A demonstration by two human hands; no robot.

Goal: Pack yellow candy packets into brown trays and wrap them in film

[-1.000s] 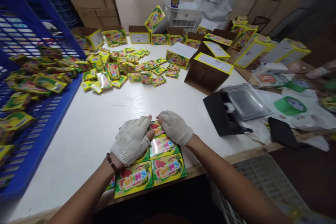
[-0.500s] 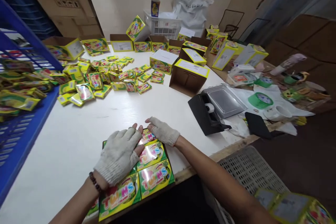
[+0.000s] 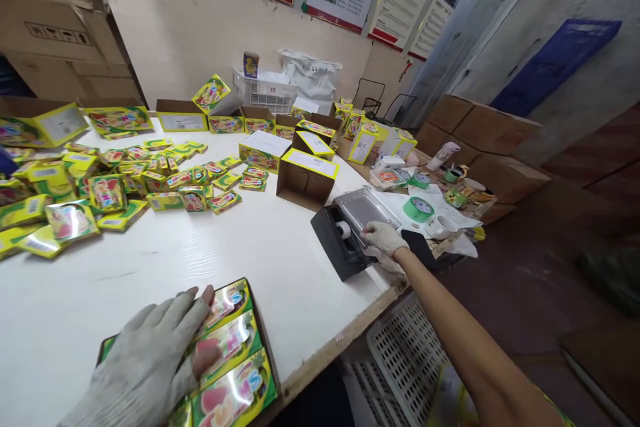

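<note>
My left hand [image 3: 150,350], in a white fingerless knit glove, lies flat with fingers outstretched over yellow-green "TWINS" boxes [image 3: 233,387]. Those boxes sit in rows in a shallow carton at the table's front edge. My right hand [image 3: 385,238], gloved alike, is at the front end of a black tape dispenser [image 3: 330,247] with a white roll in it. Its fingers are curled together, and what is between them, if anything, is too small to make out. A clear plastic tray [image 3: 367,207] lies just behind the dispenser.
Loose small boxes [image 3: 107,193] pile up on the left. Opened display cartons [image 3: 307,180] stand behind. Green tape [image 3: 419,209], a white mug [image 3: 443,227] and a black phone-like slab [image 3: 419,247] lie right. A grey plastic crate [image 3: 407,333] is below the table edge.
My right hand has left the boxes and moved right to the tape dispenser. My left hand stays on the boxes. The view has turned to the right and up.
</note>
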